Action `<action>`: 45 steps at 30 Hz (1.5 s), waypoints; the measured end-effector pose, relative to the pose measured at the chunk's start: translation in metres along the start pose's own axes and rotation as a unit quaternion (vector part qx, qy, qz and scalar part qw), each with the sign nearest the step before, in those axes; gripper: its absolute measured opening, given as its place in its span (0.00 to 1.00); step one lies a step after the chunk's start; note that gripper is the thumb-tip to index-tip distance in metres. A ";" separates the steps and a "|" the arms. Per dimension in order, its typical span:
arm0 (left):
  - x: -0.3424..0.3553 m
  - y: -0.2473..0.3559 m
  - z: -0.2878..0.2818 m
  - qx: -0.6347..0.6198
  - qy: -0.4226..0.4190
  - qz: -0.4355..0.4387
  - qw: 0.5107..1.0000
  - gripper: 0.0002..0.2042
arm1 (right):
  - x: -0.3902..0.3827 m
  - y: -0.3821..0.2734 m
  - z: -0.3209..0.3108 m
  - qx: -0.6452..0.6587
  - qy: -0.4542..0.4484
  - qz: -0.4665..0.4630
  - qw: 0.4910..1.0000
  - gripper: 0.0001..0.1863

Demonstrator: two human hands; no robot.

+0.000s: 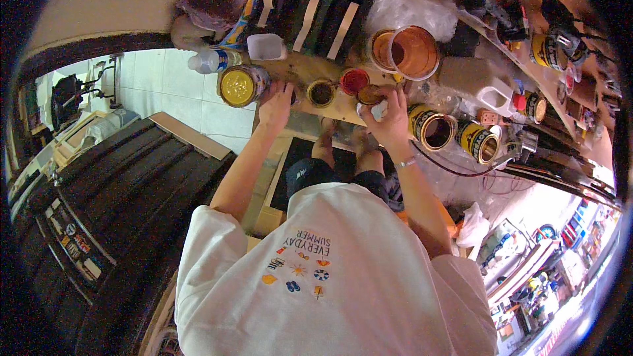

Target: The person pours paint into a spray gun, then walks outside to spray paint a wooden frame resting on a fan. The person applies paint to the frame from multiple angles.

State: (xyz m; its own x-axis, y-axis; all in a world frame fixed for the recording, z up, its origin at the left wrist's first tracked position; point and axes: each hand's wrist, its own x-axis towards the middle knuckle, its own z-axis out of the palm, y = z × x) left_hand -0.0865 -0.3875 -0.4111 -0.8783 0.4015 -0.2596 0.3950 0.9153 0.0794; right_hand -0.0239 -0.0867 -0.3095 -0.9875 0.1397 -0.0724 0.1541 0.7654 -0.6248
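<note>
My left hand rests at the front edge of the wooden workbench, its fingers stretched out beside a paint can with a yellow-gold lid; nothing shows in it. My right hand is closed on the side of a small white tub with a brown top or contents; the fingers partly cover it. Between the hands stand a small open tin with dark contents and a small round container with red contents, both apart from my fingers.
Clear plastic cups with amber liquid stand behind my right hand. Open cans and a whitish jug sit to the right. A water bottle, a white tub and wooden strips lie toward the back left.
</note>
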 end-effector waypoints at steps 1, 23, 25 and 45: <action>-0.001 -0.002 0.002 0.004 0.023 0.023 0.999 0.17 | 0.002 0.000 0.011 0.012 0.017 -0.003 1.000 0.31; -0.024 0.059 -0.098 -0.270 0.201 0.068 0.939 0.23 | 0.012 0.013 0.056 -0.113 0.051 -0.056 0.991 0.21; -0.017 0.064 -0.084 -0.248 0.224 0.087 0.938 0.21 | 0.010 0.008 0.050 -0.097 0.056 -0.034 0.993 0.18; -0.024 0.060 -0.042 -0.088 0.202 0.132 0.966 0.17 | -0.098 -0.012 -0.022 0.063 0.051 0.004 0.997 0.10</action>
State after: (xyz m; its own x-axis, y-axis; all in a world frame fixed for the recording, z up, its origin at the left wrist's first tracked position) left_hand -0.0526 -0.3406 -0.3594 -0.8002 0.5702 0.1857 0.5996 0.7557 0.2633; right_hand 0.0714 -0.0959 -0.2776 -0.9770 0.2131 -0.0016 0.1497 0.6807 -0.7171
